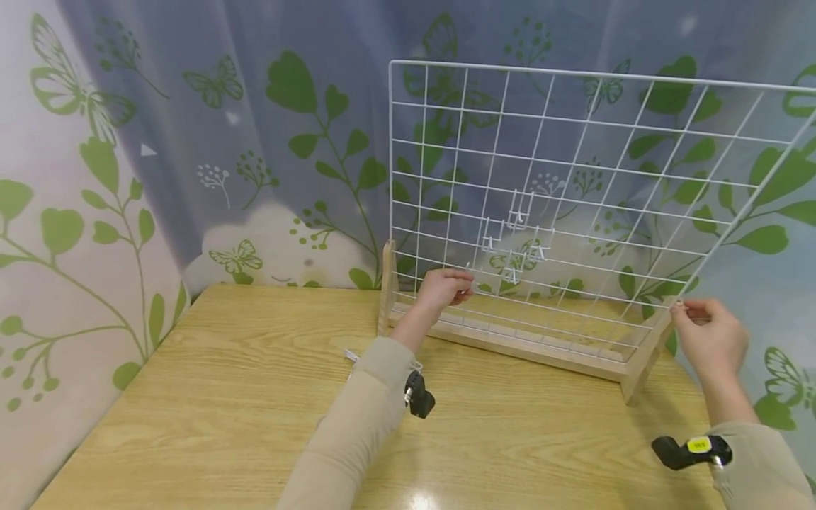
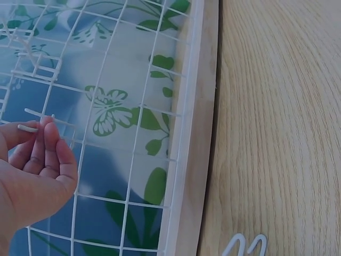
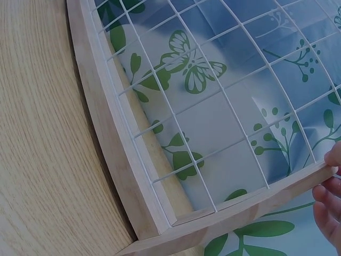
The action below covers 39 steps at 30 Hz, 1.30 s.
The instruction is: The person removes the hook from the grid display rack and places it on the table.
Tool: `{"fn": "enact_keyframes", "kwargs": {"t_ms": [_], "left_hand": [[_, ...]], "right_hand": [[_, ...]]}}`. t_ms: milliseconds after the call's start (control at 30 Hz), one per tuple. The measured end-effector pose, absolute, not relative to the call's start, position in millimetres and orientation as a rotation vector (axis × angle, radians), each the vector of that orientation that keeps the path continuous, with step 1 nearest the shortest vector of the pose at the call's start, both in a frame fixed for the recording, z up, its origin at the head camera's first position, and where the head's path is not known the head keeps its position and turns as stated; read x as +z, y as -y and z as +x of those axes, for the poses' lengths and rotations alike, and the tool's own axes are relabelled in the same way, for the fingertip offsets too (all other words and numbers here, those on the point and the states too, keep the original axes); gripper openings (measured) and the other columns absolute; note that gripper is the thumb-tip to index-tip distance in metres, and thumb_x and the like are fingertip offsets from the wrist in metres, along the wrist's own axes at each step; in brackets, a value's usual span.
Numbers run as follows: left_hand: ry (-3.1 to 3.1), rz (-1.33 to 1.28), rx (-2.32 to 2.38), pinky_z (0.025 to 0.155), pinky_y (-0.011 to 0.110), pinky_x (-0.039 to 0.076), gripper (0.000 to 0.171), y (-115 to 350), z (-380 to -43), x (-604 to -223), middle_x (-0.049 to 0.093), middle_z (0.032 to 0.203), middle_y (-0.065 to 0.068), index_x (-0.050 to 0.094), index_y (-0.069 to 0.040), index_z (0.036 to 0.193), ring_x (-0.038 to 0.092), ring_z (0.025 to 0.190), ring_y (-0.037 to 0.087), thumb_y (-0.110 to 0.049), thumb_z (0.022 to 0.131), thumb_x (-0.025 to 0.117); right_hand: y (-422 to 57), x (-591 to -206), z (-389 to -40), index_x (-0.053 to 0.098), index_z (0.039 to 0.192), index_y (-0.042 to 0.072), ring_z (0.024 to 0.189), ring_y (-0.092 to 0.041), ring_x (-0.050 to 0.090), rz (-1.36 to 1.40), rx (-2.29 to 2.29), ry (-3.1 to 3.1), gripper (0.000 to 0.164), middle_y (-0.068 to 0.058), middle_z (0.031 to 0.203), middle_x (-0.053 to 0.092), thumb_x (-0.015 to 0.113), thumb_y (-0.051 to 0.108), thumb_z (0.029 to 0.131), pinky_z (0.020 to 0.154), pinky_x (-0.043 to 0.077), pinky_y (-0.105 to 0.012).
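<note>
In my head view, the left hand (image 1: 446, 289) pinches a white hook (image 2: 27, 128) at eight o'clock on the wire grid (image 1: 554, 71); I cannot tell whether they touch. At four o'clock, my right hand (image 1: 714, 343) grips the wooden stand (image 1: 645, 361). Four hung hooks (image 1: 512, 275) sit between.

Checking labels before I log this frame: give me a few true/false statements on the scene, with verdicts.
1. The left grip pinches a white hook. True.
2. The right grip is pinching a hook too. False: it holds an end of the wooden stand.
3. The wire grid lies flat on the table. False: it is propped up in the wooden stand.
4. Several white hooks hang on the wire grid. True.
5. The curtain behind is plain. False: it is printed with leaves and butterflies.
6. Part of a loose hook shows on the table. True.
</note>
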<state>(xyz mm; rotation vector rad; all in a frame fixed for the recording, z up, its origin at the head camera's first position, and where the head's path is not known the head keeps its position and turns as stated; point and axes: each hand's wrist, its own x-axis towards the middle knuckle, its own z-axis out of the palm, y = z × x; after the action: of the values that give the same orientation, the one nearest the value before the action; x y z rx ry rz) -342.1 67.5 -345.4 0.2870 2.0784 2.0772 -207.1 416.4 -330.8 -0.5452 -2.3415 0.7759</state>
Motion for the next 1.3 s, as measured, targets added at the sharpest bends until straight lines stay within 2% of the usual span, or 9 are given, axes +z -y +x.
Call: {"fn": "enact_keyframes", "kwargs": {"t_ms": [167, 400, 633, 800, 967, 1067, 1200, 1300], "left_hand": [[-2.06, 0.305, 2.08, 0.063, 0.022, 0.049, 0.025, -66.2, -341.6, -344.3, 0.062, 0.071, 0.001, 0.064, 0.008, 0.111, 0.056, 0.058, 0.006, -0.002, 0.089, 0.058], [-2.05, 0.306, 2.085, 0.065, 0.023, 0.05, 0.024, -62.9, -338.3, -341.5, 0.068, 0.081, 0.009, 0.065, 0.005, 0.11, 0.058, 0.061, 0.007, -0.004, 0.089, 0.059], [-2.014, 0.304, 2.111, 0.065, 0.022, 0.051, 0.024, -57.4, -334.6, -341.9, 0.068, 0.079, 0.008, 0.065, 0.005, 0.11, 0.058, 0.06, 0.007, -0.003, 0.089, 0.059], [-2.022, 0.298, 2.09, 0.062, 0.02, 0.048, 0.025, -52.0, -330.2, -341.1, 0.069, 0.093, 0.018, 0.064, 0.005, 0.113, 0.059, 0.064, 0.009, -0.004, 0.09, 0.059], [-2.022, 0.293, 2.082, 0.064, 0.019, 0.05, 0.026, -47.4, -325.9, -342.8, 0.067, 0.1, 0.023, 0.062, 0.007, 0.114, 0.06, 0.068, 0.01, -0.003, 0.09, 0.058], [-2.028, 0.295, 2.077, 0.065, 0.021, 0.051, 0.026, -43.8, -323.1, -345.4, 0.067, 0.097, 0.022, 0.062, 0.009, 0.112, 0.059, 0.066, 0.008, -0.001, 0.089, 0.058], [-2.047, 0.322, 2.043, 0.065, 0.02, 0.05, 0.025, -38.5, -319.5, -350.8, 0.068, 0.088, 0.015, 0.063, 0.01, 0.111, 0.057, 0.065, 0.007, -0.001, 0.089, 0.058], [-2.074, 0.352, 2.01, 0.066, 0.02, 0.05, 0.025, -34.7, -316.3, -355.1, 0.067, 0.088, 0.013, 0.063, 0.009, 0.111, 0.057, 0.067, 0.007, -0.001, 0.089, 0.058]], "right_hand": [[-416.4, -331.1, -206.9, 0.059, 0.116, -0.001, 0.06, 0.021, 0.031, -0.542, 0.782, 2.34, 0.037, 0.04, 0.066, 0.03, 0.053, 0.027, 0.092, 0.064, 0.03, -0.019], [-417.3, -332.3, -206.5, 0.058, 0.117, -0.002, 0.061, 0.02, 0.031, -0.542, 0.782, 2.345, 0.039, 0.04, 0.067, 0.031, 0.052, 0.028, 0.092, 0.065, 0.03, -0.02], [-417.2, -332.7, -207.3, 0.058, 0.117, -0.002, 0.061, 0.02, 0.031, -0.542, 0.779, 2.348, 0.039, 0.039, 0.068, 0.032, 0.052, 0.028, 0.092, 0.066, 0.03, -0.021], [-416.3, -331.7, -206.5, 0.058, 0.117, -0.002, 0.061, 0.02, 0.031, -0.548, 0.784, 2.343, 0.038, 0.04, 0.067, 0.031, 0.052, 0.027, 0.092, 0.065, 0.029, -0.02], [-415.4, -332.2, -205.6, 0.058, 0.116, -0.002, 0.06, 0.02, 0.03, -0.552, 0.778, 2.338, 0.038, 0.04, 0.066, 0.03, 0.052, 0.026, 0.092, 0.065, 0.029, -0.02], [-415.2, -332.4, -205.3, 0.058, 0.117, -0.002, 0.061, 0.02, 0.03, -0.559, 0.778, 2.345, 0.039, 0.04, 0.066, 0.03, 0.052, 0.027, 0.092, 0.064, 0.03, -0.02], [-416.0, -332.4, -205.4, 0.057, 0.118, -0.002, 0.061, 0.02, 0.031, -0.557, 0.783, 2.359, 0.04, 0.039, 0.068, 0.031, 0.052, 0.028, 0.092, 0.063, 0.031, -0.02], [-416.7, -332.2, -206.1, 0.057, 0.118, -0.002, 0.061, 0.02, 0.031, -0.554, 0.79, 2.358, 0.04, 0.04, 0.068, 0.031, 0.052, 0.028, 0.092, 0.063, 0.03, -0.02]]}}
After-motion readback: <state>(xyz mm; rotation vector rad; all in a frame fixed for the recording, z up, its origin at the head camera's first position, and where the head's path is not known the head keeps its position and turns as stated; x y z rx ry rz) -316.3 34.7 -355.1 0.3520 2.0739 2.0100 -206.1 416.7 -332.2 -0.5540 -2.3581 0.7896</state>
